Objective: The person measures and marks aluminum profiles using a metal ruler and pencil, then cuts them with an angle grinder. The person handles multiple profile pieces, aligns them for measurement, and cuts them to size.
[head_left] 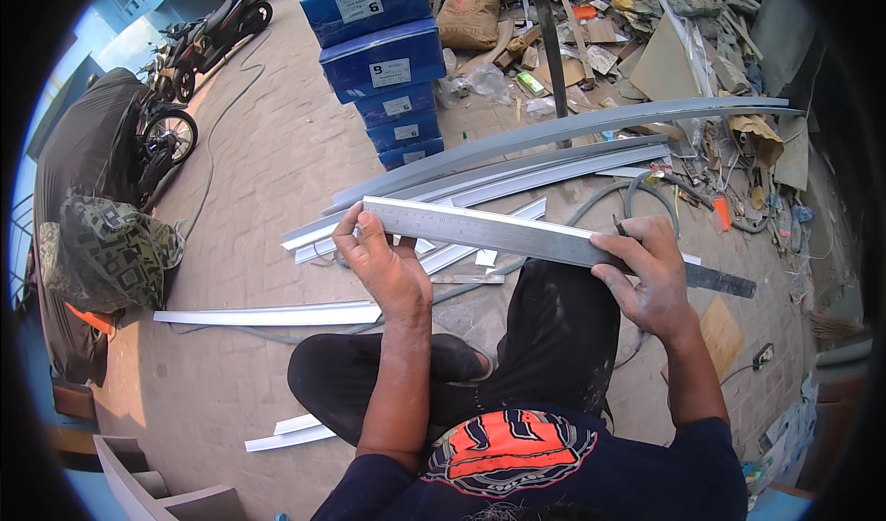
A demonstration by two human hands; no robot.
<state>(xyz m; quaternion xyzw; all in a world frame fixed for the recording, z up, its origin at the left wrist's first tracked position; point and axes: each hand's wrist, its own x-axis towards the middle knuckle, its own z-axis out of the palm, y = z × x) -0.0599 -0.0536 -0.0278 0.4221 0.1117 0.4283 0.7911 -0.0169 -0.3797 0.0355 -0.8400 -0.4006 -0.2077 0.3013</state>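
A steel ruler (480, 235) lies along a white metal strip (503, 218), both held up in front of me above my knee. My left hand (389, 267) pinches the pair at their left end, thumb on the ruler's face. Farther right, my right hand (653, 281) grips ruler and strip between thumb and fingers. The ruler's bare dark end sticks out past that hand, beyond the strip's short end. A thin dark stick-like thing shows by the right fingers; its kind is unclear. Long white and grey metal profiles (554, 143) lie on the paving beyond my hands.
Stacked blue boxes (383, 59) stand ahead, beside a rubble heap (591, 41) with a sack (469, 13). A grey hose (591, 205) curls across the ground at right. More white profiles (268, 315) lie at left. Motorbikes (217, 36) and a covered one (92, 143) stand far left.
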